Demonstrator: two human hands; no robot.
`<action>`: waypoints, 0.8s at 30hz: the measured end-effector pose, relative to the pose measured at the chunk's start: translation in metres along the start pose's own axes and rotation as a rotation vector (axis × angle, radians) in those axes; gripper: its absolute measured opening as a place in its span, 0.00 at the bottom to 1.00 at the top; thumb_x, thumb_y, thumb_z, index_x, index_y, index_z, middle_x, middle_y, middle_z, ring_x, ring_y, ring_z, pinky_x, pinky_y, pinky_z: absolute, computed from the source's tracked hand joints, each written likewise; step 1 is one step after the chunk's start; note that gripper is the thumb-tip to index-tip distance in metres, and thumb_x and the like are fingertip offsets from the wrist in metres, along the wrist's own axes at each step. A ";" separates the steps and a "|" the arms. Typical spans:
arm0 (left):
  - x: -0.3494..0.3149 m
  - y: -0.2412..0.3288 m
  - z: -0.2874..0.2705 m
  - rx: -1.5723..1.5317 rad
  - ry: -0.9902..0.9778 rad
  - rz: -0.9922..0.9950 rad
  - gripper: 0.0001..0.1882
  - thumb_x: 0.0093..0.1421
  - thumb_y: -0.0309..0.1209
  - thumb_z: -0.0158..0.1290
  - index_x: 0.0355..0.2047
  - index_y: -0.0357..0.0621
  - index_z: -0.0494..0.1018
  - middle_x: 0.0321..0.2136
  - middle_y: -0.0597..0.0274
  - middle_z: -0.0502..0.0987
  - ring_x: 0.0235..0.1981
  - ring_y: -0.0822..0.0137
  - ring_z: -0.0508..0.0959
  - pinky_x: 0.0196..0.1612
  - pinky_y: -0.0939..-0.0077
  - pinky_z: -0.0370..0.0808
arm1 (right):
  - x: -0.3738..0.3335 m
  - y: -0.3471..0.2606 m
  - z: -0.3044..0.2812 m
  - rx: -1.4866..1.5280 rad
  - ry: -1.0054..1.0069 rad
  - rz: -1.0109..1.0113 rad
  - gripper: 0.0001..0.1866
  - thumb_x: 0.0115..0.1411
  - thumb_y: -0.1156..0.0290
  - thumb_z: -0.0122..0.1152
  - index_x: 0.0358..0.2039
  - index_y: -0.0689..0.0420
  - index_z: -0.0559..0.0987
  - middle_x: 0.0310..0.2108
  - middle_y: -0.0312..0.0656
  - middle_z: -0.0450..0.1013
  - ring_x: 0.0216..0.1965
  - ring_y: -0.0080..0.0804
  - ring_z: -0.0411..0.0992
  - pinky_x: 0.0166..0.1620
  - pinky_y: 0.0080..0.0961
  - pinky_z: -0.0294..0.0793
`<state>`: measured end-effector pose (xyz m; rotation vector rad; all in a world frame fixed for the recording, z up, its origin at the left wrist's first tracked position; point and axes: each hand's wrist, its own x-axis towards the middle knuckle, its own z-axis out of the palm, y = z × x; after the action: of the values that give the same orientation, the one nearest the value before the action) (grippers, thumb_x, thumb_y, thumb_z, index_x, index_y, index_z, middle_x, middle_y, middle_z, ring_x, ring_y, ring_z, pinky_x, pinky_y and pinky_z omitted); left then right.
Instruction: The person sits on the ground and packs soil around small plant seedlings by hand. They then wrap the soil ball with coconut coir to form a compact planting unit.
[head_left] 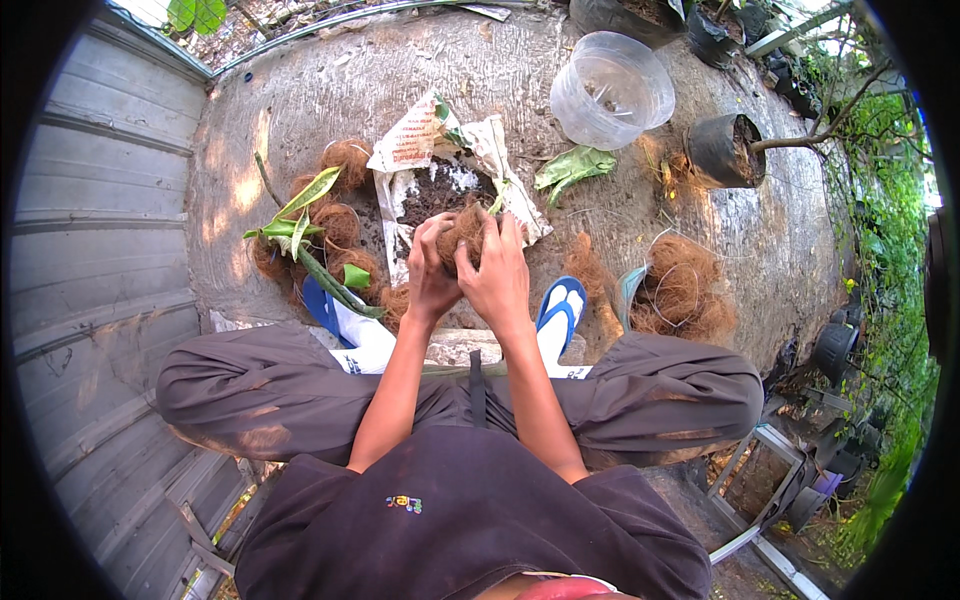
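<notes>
Between my two hands is a ball of brown coconut fibre (462, 238), with a small green shoot (498, 198) rising at its upper right. My left hand (433, 268) wraps its left side, and my right hand (495, 268) presses on its right side with curled fingers. Just beyond them lies an opened white sack (400, 150) holding dark soil (440, 190) with whitish bits on top. What is inside the fibre ball is hidden by my fingers.
Several fibre balls (340, 226) and a cut green plant (325, 275) lie at left. A clear plastic tub (590, 110) stands far right, near a green leaf (575, 168). Loose coconut fibre (690, 285) with thin wire lies at right. A black pot (725, 150) lies tipped over.
</notes>
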<state>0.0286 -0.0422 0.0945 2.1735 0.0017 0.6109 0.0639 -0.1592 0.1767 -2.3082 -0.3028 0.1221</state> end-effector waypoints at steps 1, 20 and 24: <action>0.000 0.001 -0.001 0.045 -0.034 0.030 0.42 0.52 0.27 0.69 0.60 0.45 0.54 0.56 0.42 0.72 0.54 0.40 0.76 0.57 0.51 0.74 | -0.001 0.000 -0.001 -0.011 -0.014 0.019 0.27 0.61 0.67 0.60 0.59 0.66 0.72 0.50 0.55 0.66 0.53 0.53 0.67 0.53 0.46 0.73; 0.018 0.027 -0.012 -0.278 0.236 -0.358 0.35 0.46 0.25 0.68 0.56 0.35 0.71 0.49 0.49 0.75 0.50 0.53 0.78 0.55 0.60 0.75 | -0.006 -0.003 0.008 0.489 0.040 -0.093 0.19 0.57 0.75 0.66 0.51 0.60 0.80 0.51 0.50 0.75 0.53 0.52 0.74 0.56 0.41 0.73; 0.014 0.016 -0.009 -0.162 0.211 -0.250 0.33 0.44 0.26 0.69 0.52 0.37 0.70 0.48 0.48 0.75 0.51 0.49 0.77 0.55 0.57 0.75 | -0.001 -0.007 0.001 0.329 0.049 -0.181 0.16 0.57 0.74 0.65 0.46 0.61 0.79 0.51 0.48 0.75 0.52 0.51 0.72 0.54 0.41 0.74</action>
<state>0.0336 -0.0427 0.1175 1.9066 0.3206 0.6676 0.0619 -0.1542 0.1811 -1.9455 -0.4312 0.0225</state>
